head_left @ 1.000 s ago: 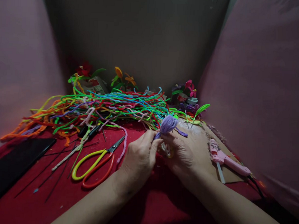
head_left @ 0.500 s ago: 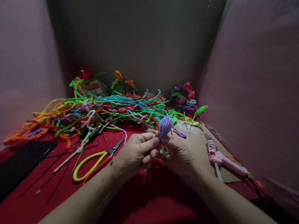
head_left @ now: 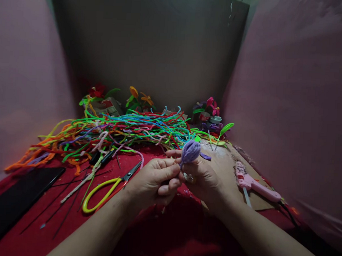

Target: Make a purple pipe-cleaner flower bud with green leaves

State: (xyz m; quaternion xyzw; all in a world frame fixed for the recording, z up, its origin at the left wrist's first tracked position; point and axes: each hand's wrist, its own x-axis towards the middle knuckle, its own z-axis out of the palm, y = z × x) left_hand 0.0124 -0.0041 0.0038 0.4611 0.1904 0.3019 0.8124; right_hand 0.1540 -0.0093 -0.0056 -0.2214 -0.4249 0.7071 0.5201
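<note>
A small purple pipe-cleaner bud (head_left: 190, 151) stands up between my two hands above the red cloth (head_left: 68, 229). My left hand (head_left: 153, 180) is closed, its thumb and fingers pinching the stem just under the bud. My right hand (head_left: 208, 176) is closed round the same stem from the right, a loose purple end sticking out towards the right. A ring shows on one right finger. The lower stem is hidden inside my fingers.
A big heap of coloured pipe cleaners (head_left: 116, 131) lies behind the hands. Yellow-and-red scissors (head_left: 110, 188) and thin dark wires lie to the left, a black slab (head_left: 12, 200) at far left. A pink glue gun (head_left: 254, 184) rests on cardboard (head_left: 235, 162) at right. Finished flowers (head_left: 210, 107) stand at the back.
Both hands drew slightly nearer and lower in view with the purple bud. My left hand turned, its fingers curling tighter under the bud.
</note>
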